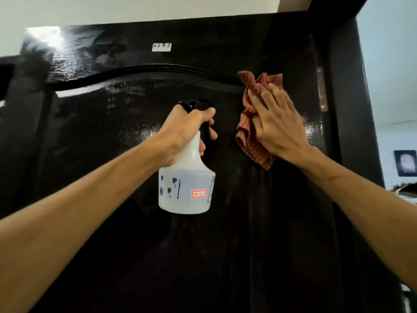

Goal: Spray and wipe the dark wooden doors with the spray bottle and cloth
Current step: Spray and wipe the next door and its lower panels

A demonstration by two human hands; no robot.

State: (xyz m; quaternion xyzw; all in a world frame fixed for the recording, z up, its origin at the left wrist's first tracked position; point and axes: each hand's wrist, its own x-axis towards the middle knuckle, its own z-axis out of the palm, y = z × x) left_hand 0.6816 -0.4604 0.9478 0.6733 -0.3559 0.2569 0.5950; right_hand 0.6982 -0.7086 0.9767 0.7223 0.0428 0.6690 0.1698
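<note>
My left grip (185,129) is clenched round the neck of the spray bottle (187,184), held up just short of the door. My right grip (275,123), fingers straight, presses the checked cloth (256,153) flat on the dark door (112,154) under its arched moulding (144,71). The upper panel glistens; I judge the lower part and any other doors still need wiping

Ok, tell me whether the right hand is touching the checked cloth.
Touching. The head view shows the right hand lying flat on the checked cloth, fingers spread, pressing it against the dark door.
</note>
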